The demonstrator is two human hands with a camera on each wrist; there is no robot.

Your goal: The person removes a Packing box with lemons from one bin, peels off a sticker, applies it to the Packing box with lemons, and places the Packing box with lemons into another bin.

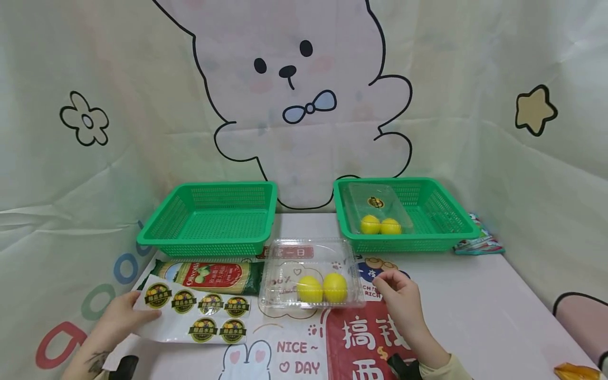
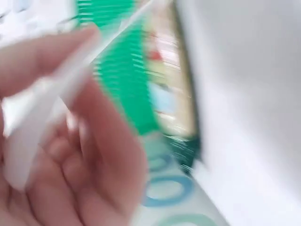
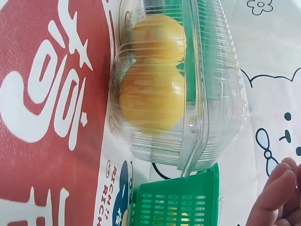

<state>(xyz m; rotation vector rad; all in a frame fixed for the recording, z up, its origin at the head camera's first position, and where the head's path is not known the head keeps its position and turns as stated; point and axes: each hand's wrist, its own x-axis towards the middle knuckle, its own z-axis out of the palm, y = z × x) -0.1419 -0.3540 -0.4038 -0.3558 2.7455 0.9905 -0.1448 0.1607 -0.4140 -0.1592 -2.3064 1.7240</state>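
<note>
My left hand (image 1: 124, 318) holds a white sheet of stickers (image 1: 166, 330) by its left edge, thumb on top. Several round black-and-gold labels show on the sheet; in the left wrist view it is blurred and edge-on between thumb and fingers. Right of it lies a clear plastic clamshell box (image 1: 285, 295) with its lid down and two yellow fruits (image 3: 153, 96) inside. Just off the box's right side hovers my right hand (image 1: 401, 298), fingers loosely curled and thumb close to the forefinger, with nothing visible in them.
A green basket (image 1: 209, 248) stands at back left. The right green basket (image 1: 408, 243) holds another clear box (image 1: 387, 198) with a label and two yellow fruits. An Olivoilà pasta packet (image 1: 214, 276) lies partly under the sheet. Colourful packaging (image 1: 480, 240) sits beside the right basket.
</note>
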